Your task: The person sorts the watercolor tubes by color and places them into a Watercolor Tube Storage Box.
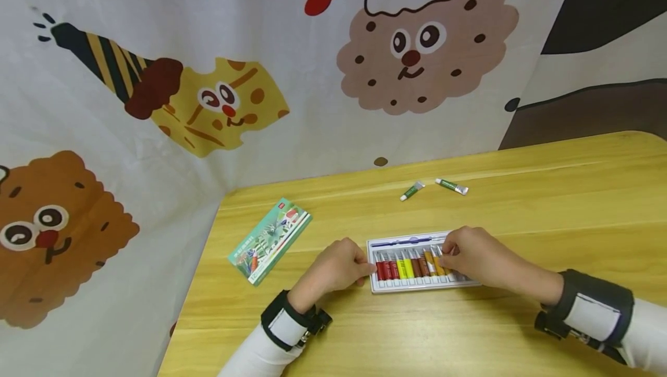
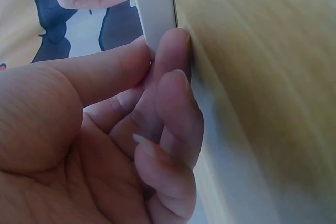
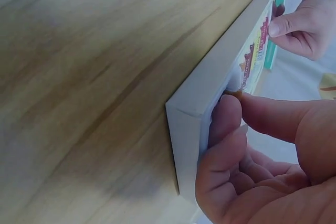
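Observation:
A white plastic tray (image 1: 417,289) lies on the table with a row of small paint tubes in it, running from red tubes (image 1: 387,270) through yellow and brown to ochre. My left hand (image 1: 336,264) grips the tray's left end, thumb above and fingers against the side. Over the right part of the tray, my right hand (image 1: 482,258) pinches an ochre paint tube (image 3: 235,94) between thumb and index finger. That hand hides the tray's right end. A thin blue paintbrush (image 1: 401,243) lies in the slot along the tray's far side.
Two green paint tubes, one angled (image 1: 412,190) and one farther right (image 1: 451,186), lie beyond the tray. To the left is a flat green illustrated box (image 1: 270,241). A cartoon-printed cloth (image 1: 292,157) hangs behind the wooden table (image 1: 573,215).

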The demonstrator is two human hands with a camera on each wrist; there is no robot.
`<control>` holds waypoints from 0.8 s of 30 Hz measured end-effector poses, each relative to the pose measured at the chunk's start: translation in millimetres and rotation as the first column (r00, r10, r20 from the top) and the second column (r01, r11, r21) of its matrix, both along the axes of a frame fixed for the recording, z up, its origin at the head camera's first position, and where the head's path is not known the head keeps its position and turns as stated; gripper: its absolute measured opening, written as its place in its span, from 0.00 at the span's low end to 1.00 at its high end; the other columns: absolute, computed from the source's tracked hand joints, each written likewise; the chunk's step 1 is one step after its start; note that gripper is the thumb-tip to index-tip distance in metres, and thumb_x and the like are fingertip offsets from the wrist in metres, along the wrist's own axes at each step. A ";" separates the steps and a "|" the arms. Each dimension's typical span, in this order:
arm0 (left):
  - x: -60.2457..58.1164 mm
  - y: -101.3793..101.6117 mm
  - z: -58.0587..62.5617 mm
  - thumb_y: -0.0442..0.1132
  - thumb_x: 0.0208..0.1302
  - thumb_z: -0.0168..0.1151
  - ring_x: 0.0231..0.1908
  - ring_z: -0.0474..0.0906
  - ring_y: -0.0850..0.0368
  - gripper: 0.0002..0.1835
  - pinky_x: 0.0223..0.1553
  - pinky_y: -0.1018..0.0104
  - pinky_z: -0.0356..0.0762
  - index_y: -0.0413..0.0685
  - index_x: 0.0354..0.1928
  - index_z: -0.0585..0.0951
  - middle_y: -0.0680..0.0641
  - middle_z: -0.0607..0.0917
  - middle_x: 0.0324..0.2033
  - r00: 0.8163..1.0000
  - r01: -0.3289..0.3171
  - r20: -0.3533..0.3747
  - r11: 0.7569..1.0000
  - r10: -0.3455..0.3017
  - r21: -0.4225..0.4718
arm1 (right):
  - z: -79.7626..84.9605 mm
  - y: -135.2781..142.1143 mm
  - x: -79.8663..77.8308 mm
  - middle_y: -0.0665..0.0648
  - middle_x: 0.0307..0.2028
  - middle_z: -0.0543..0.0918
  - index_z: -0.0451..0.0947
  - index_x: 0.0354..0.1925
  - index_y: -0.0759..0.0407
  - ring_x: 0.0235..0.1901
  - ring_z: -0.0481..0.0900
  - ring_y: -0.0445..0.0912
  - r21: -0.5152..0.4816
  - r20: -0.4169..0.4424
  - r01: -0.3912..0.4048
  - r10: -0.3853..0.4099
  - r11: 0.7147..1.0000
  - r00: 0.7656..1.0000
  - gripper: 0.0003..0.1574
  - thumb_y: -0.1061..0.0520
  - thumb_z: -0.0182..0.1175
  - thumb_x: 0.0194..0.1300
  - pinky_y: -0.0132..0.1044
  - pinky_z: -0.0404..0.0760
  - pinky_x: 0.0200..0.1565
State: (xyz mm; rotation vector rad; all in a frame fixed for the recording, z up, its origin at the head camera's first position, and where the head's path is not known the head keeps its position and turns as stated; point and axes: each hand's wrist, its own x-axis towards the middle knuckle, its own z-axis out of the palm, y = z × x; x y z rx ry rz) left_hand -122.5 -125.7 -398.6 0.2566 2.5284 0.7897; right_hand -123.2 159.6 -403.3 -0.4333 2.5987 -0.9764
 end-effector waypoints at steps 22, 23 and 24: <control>0.5 -1.3 -4.8 0.46 0.73 0.68 0.14 0.63 0.61 0.23 0.18 0.68 0.56 0.49 0.16 0.83 0.52 0.78 0.13 1.000 -0.002 -0.012 1.000 0.002 0.005 | -1.1 15.2 8.7 0.46 0.23 0.79 0.83 0.27 0.53 0.23 0.69 0.40 -0.035 -0.026 -0.084 0.083 0.996 0.996 0.11 0.63 0.72 0.65 0.32 0.68 0.24; 0.6 -1.2 -5.0 0.46 0.73 0.69 0.14 0.63 0.61 0.23 0.18 0.68 0.55 0.49 0.16 0.83 0.52 0.78 0.13 1.000 -0.003 -0.012 1.000 0.003 0.007 | -1.9 15.4 8.9 0.45 0.23 0.79 0.83 0.27 0.52 0.23 0.69 0.40 -0.036 -0.032 -0.087 0.086 0.996 0.996 0.11 0.63 0.72 0.64 0.31 0.67 0.24; 0.7 -1.2 -5.2 0.46 0.73 0.69 0.14 0.63 0.61 0.23 0.18 0.68 0.55 0.49 0.16 0.83 0.52 0.78 0.13 1.000 -0.004 -0.012 1.000 0.004 0.010 | -2.7 15.7 8.8 0.45 0.23 0.79 0.83 0.27 0.52 0.23 0.68 0.40 -0.039 -0.037 -0.089 0.087 0.995 0.995 0.11 0.63 0.73 0.64 0.31 0.67 0.24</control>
